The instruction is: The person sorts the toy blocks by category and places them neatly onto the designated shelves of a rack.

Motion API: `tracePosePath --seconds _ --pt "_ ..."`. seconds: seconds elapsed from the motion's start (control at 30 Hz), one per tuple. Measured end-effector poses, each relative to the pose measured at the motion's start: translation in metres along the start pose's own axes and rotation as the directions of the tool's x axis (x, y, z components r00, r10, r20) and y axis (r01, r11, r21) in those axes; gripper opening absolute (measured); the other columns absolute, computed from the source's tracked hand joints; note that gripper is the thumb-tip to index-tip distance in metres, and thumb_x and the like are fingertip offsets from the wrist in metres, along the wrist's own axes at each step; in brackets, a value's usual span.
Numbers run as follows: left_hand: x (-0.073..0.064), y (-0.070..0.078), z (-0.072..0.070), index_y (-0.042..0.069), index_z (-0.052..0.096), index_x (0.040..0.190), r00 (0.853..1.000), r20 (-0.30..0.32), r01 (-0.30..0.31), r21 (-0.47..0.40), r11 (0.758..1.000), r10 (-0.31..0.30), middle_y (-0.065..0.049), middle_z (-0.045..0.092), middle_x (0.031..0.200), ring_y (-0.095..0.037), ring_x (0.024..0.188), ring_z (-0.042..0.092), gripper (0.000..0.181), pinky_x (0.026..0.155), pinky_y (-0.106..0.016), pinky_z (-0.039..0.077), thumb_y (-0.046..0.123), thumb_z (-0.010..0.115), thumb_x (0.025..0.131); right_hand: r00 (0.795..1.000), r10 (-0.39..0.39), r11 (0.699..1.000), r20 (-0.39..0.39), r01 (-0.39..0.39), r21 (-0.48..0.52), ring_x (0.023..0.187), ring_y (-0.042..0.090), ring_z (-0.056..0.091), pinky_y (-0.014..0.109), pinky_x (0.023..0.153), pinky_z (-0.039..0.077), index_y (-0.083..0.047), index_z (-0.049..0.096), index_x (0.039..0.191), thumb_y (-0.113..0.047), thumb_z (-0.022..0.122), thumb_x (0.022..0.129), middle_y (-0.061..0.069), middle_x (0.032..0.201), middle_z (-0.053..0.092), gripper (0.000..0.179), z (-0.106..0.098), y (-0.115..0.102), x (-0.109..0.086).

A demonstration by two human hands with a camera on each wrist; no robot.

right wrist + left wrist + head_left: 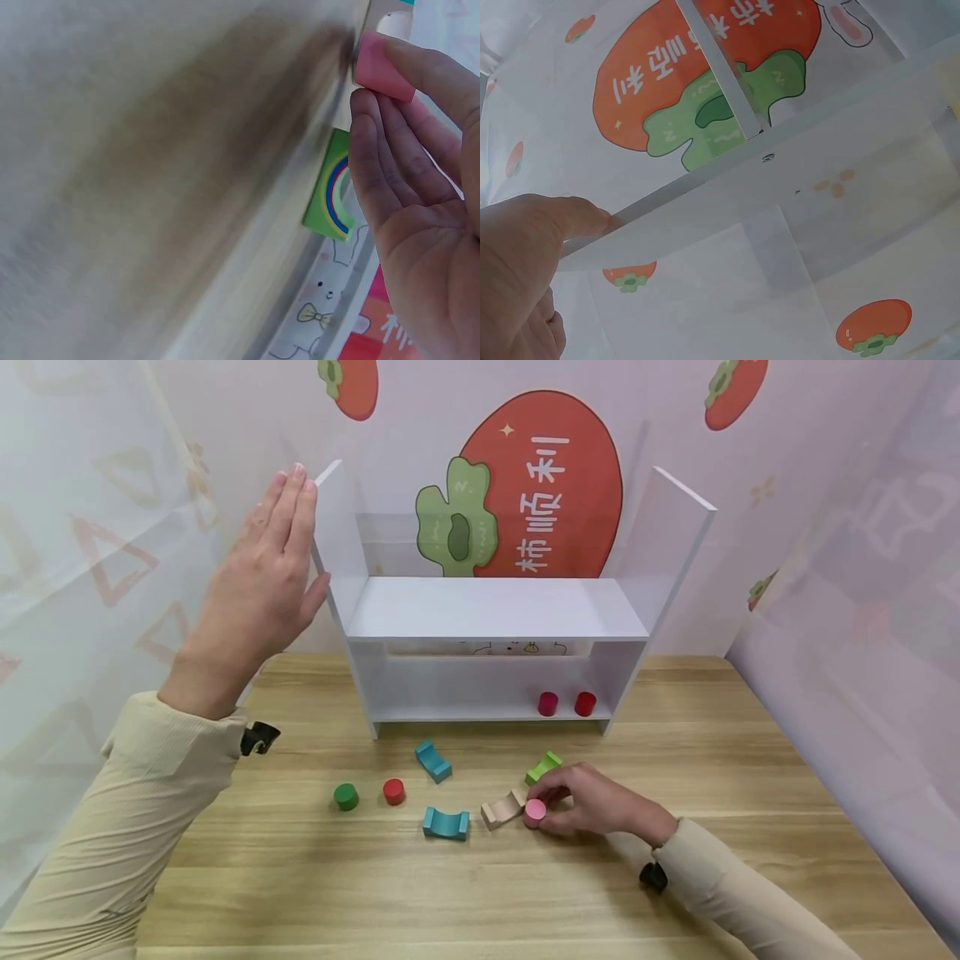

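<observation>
Beige sleeves (pixel 97 852), then hands: left hand (pixel 262 564) straight-fingered against white shelf (pixel 487 608), right hand (pixel 597 802) pinching pink cylinder (pixel 535 811)

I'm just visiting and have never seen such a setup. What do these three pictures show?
There is no robot here, only a person's two bare hands. The wide picture comes from a camera worn on the head; the other two come from one camera on each wrist. The left hand touches a side of the white shelf unit. The right hand pinches a pink cylinder. On the wooden table lie a green cylinder, a red cylinder and four curved blocks: two blue, one light green, one wood-coloured.
</observation>
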State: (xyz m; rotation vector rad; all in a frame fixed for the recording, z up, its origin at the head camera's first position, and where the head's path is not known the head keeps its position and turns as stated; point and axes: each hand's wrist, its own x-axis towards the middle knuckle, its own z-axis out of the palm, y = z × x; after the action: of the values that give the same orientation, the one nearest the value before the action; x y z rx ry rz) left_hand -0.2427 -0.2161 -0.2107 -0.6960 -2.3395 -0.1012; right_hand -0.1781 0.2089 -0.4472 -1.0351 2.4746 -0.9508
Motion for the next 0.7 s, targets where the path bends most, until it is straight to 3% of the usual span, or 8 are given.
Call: tracePosePath --seconds 0.3,0.7 --pt "0.000 0.000 0.000 -0.005 0.011 0.167 1.000 0.019 0.009 0.003 1.000 -0.010 -0.022 0.012 0.177 -0.037 0.166 0.011 0.091 0.134 -0.053 0.016 0.004 0.068 0.096 1.000 -0.018 0.999 0.007 0.018 0.032 0.101 0.005 0.074 0.031 0.094 0.063 -0.021 0.078 0.113 -0.017 0.084 0.091 -0.010 0.108 0.076 0.022 -0.020 -0.010 0.010" --pt "0.001 0.001 -0.001 -0.005 0.014 0.166 1.000 -0.008 0.003 0.006 1.000 -0.003 -0.022 0.015 0.177 -0.037 0.166 0.013 0.090 0.134 -0.052 0.019 0.002 0.069 0.096 0.998 -0.030 0.997 -0.059 0.026 -0.071 0.100 0.008 0.075 0.033 0.094 0.064 -0.017 0.078 0.115 -0.017 0.087 0.088 -0.008 0.108 0.078 0.028 -0.060 -0.028 0.033"
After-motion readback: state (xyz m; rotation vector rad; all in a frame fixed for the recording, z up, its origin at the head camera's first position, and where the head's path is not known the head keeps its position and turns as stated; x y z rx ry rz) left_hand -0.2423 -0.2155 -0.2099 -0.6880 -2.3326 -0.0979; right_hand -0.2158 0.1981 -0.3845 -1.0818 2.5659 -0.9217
